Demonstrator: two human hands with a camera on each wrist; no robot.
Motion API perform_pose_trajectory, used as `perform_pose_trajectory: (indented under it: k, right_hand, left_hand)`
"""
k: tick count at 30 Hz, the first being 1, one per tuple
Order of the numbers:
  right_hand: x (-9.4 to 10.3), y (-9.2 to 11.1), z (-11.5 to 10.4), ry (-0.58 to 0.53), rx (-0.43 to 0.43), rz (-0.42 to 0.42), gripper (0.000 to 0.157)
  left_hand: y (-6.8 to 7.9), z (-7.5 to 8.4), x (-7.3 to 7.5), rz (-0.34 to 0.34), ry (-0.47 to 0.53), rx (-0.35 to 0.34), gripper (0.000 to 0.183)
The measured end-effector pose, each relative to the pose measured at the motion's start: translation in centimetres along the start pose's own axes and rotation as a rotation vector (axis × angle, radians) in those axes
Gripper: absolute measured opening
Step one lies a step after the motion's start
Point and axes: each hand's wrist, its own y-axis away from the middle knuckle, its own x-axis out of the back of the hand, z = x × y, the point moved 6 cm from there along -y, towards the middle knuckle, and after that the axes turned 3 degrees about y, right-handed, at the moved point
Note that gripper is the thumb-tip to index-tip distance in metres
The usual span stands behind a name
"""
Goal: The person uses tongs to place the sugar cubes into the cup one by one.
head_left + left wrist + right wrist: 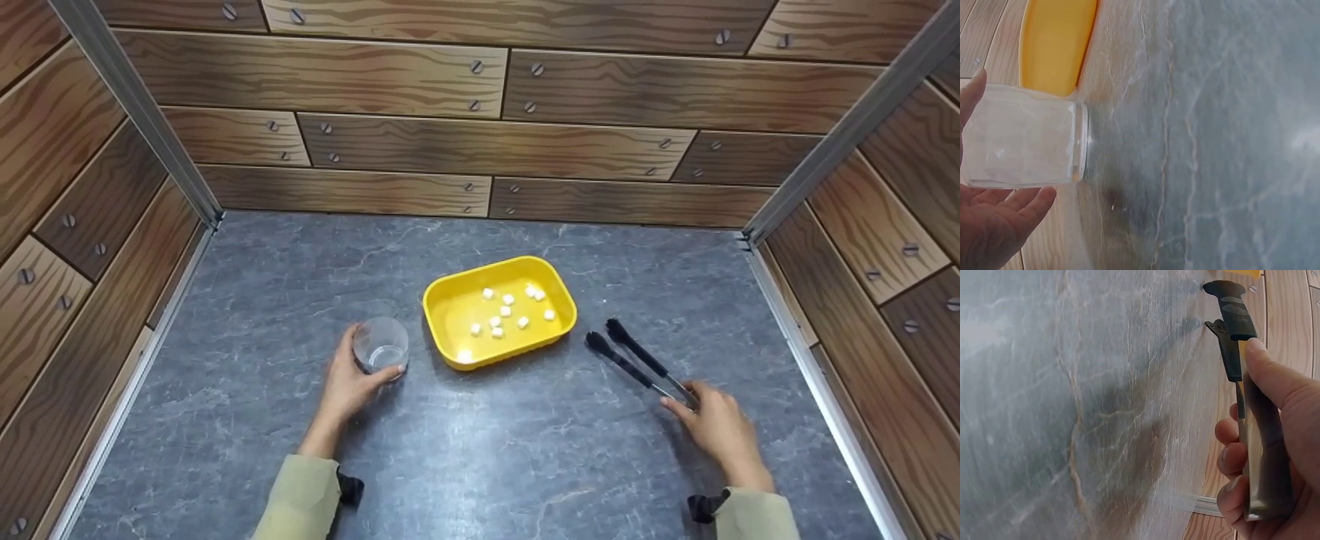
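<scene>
L hand (352, 379) has the cup (382, 339), thumb one side, fingers t'other, so that grip is pinching its sides. Cup's clear, mouth up, L of the tray (454, 311) & a bit nearer the person; no cubes seen in it. Base is at or just above the bench (480, 442), can't tell if touching.

R hand (724, 427) holds the tongs (639, 350) by the metal end, thumb one side, fingers curled round t'other. Tongs' black arms are spread, nothing btwn them; tips point up-L, just R of the tray, outside its rim.

Cubes (505, 311), abt ten, small & white, all lie in the yellow tray, scattered loose, mostly apart, a couple touching or v. close nr the far R corner.

Step in hand, prob.: getting set, i.e. cup & tongs both held, no cube picked. Next move w/ tongs, I'd judge, calls for bringing the tips over the tray wall, one arm each side of a single cube, then a light squeeze, as cubes that small could slip or flick out. Lone ones nr the R side look easiest. L hand prob. just needs to keep the cup steady, mouth up.
</scene>
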Motion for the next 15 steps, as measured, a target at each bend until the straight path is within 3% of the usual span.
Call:
perform_pose_trajectory:
  k: [6,15]
  right_hand:
    - [0.3,0.1,-0.3,0.003,0.011,0.024,0.055]
    - [1.2,0.3,-1.0,0.048,0.032,0.041,0.063]
  left_hand:
    - [0.1,0.0,0.0,0.011,-0.008,-0.008,0.101]
    - [0.3,0.3,-0.4,0.08,0.022,-0.047,0.094]
